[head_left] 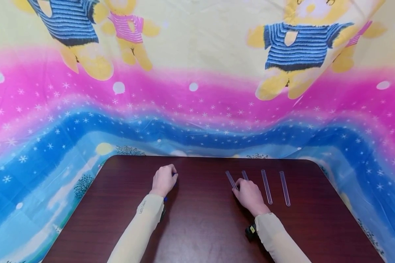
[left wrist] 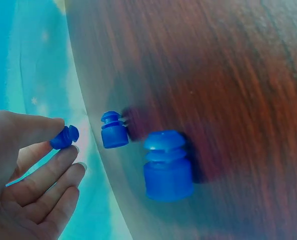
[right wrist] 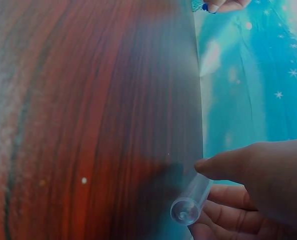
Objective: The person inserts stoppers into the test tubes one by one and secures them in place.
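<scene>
My left hand [head_left: 164, 179] is over the left-middle of the table. In the left wrist view its thumb and forefinger pinch a small blue ribbed stopper [left wrist: 64, 137]. Two more blue stoppers stand upright on the tabletop nearby, a farther one [left wrist: 114, 131] and a closer one [left wrist: 169, 172]. On the right side, my right hand [head_left: 249, 194] holds a clear plastic test tube [head_left: 230, 179] with thumb and fingers. The tube's round end [right wrist: 185, 211] faces the right wrist camera. Another clear tube [head_left: 245, 175] is partly hidden behind that hand.
Two further clear tubes lie to the right of my right hand, a nearer one [head_left: 266, 187] and an outer one [head_left: 285, 189]. The dark red wood-grain table [head_left: 197, 226] has rounded far corners. A printed cloth [head_left: 191, 106] with bears and snowflakes hangs around it.
</scene>
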A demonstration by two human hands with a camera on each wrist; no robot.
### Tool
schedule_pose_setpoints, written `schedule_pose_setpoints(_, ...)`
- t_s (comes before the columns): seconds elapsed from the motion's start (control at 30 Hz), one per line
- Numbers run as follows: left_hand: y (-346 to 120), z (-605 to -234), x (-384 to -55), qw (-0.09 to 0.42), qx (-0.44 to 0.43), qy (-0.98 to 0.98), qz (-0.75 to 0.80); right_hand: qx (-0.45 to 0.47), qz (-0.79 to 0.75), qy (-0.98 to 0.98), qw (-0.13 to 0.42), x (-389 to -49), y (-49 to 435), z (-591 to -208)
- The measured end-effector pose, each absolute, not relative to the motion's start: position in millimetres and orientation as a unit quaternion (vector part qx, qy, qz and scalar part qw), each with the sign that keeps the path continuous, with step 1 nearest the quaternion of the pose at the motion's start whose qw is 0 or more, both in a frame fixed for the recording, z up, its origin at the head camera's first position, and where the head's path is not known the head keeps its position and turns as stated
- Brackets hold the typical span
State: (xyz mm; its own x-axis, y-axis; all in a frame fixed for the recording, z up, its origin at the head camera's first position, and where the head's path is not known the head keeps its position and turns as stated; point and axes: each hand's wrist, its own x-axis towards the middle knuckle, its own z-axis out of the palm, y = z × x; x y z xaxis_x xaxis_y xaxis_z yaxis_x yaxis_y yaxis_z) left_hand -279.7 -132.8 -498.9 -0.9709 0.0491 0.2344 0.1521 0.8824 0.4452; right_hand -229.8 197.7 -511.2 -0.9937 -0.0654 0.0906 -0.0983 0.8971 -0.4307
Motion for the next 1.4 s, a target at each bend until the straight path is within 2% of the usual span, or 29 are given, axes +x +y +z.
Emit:
schedule_pose_setpoints(0.63, -133.5, -493.6, -279.2, 0.111, -0.049, -0.964, -0.236, 0.037, 0.237, -0.968, 0.069, -229.6, 194.3, -504.8)
schedule_pose_setpoints(0.9, -132.0, -491.5, -279.0, 0.130, -0.053, -0.963, -0.229, 0.042, 0.248, -0.964, 0.084, -228.2, 191.7, -501.2)
schedule_pose_setpoints(1.17, -129.5, -486.2, -276.6, 0.138, -0.061, -0.961, -0.232, 0.053, 0.264, -0.956, 0.114, -227.1, 188.9, -500.5)
schedule_pose_setpoints(1.4, -126.1, -482.1, -277.2, 0.157, -0.076, -0.957, -0.230, 0.073, 0.266, -0.948, 0.162, -228.2, 186.7, -498.9)
